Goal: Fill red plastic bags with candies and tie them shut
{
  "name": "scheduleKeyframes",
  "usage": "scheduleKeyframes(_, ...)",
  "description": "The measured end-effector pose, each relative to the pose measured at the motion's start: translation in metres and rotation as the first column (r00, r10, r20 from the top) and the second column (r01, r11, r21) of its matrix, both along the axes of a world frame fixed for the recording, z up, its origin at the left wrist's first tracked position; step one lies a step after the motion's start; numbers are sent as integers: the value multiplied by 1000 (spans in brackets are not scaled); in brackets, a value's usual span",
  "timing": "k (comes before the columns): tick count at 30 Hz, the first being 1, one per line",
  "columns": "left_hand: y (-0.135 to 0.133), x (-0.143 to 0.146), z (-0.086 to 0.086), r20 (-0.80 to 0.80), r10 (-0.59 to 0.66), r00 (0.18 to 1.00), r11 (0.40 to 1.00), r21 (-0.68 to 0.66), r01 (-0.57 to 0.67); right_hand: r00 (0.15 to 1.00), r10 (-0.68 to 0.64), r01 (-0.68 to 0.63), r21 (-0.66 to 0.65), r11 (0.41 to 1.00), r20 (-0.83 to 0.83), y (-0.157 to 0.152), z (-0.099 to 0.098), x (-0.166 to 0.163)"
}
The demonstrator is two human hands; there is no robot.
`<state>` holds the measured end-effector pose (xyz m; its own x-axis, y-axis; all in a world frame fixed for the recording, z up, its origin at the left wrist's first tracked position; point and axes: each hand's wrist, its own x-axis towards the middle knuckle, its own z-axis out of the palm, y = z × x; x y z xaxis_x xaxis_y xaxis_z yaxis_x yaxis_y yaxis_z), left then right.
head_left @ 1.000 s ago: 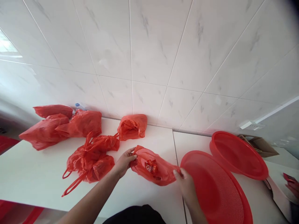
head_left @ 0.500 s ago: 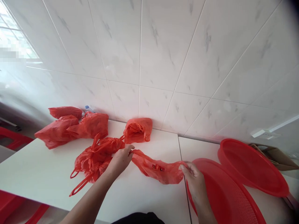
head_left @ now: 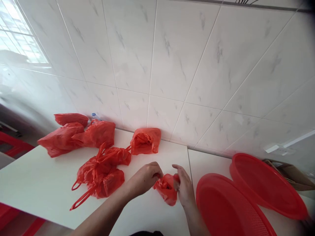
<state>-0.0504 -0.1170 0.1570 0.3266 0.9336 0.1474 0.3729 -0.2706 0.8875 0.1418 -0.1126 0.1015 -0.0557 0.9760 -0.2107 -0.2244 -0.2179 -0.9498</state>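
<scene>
A small red plastic bag (head_left: pixel 167 193) hangs bunched between my two hands, low over the white table (head_left: pixel 137 209). My left hand (head_left: pixel 150 175) pinches it at its upper left edge, fingers curled. At the other side, my right hand (head_left: pixel 183 185) grips a red bit of the bag's rim, with one finger stretched out to the left. Dark folds show at the bag's mouth; what lies inside cannot be made out. Left of my hands, several knotted red bags (head_left: pixel 103 173) lie in a pile with their handles loose. Behind them a red bag (head_left: pixel 146 141) gapes toward me.
Filled red bags (head_left: pixel 98 132) lean together at the back left by a bottle with a blue cap (head_left: pixel 94 115). To the right stand a red perforated basket (head_left: pixel 221 203) and a red basin (head_left: pixel 270 186), with a cardboard box (head_left: pixel 290 173) behind. A tiled wall (head_left: pixel 169 72) borders the table.
The bag was stretched wide between my hands and is now bunched up small. My right hand has come left and my left hand has moved right and slightly down.
</scene>
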Motion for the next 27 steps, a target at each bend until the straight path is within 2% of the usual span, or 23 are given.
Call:
scheduleKeyframes(3, -3, 7, 0, 33, -58, 998, 998, -33, 59, 946, 275, -285, 33, 958, 172, -8, -3, -13)
scheduleKeyframes(5, -4, 10, -3, 89, -75, 993, 994, -73, 82, 892, 387, -408, 47, 912, 234, -10, -8, -19)
scheduleKeyframes(8, -4, 14, -12, 218, 41, 975, 996, -89, -22, 898, 357, -382, 52, 923, 258, -4, -10, -23)
scheduleKeyframes(11, -3, 14, -20, 236, 185, 954, 982, -10, -188, 915, 293, -329, 93, 940, 277, 7, 4, -22)
scheduleKeyframes(12, -3, 14, -21, 199, 180, 963, 982, 24, -189, 915, 285, -328, 115, 938, 286, 10, 10, -22)
scheduleKeyframes(15, 0, 13, -24, 35, 82, 996, 994, 75, -84, 918, 275, -332, 172, 928, 287, 21, 19, -22)
scheduleKeyframes(17, 4, 13, -29, -51, 67, 996, 995, 81, -63, 917, 275, -330, 163, 930, 287, 26, 14, -23)
scheduleKeyframes(20, 13, 13, -49, -99, 113, 989, 993, 41, -109, 893, 341, -384, 101, 918, 293, 33, -6, -22)
scheduleKeyframes(24, 22, 11, -82, -52, 213, 976, 972, -88, -217, 896, 389, -412, 73, 908, 216, 33, -27, -9)
scheduleKeyframes(27, 23, 11, -94, 6, 266, 964, 960, -98, -264, 896, 424, -435, 65, 898, 133, 27, -30, 1)
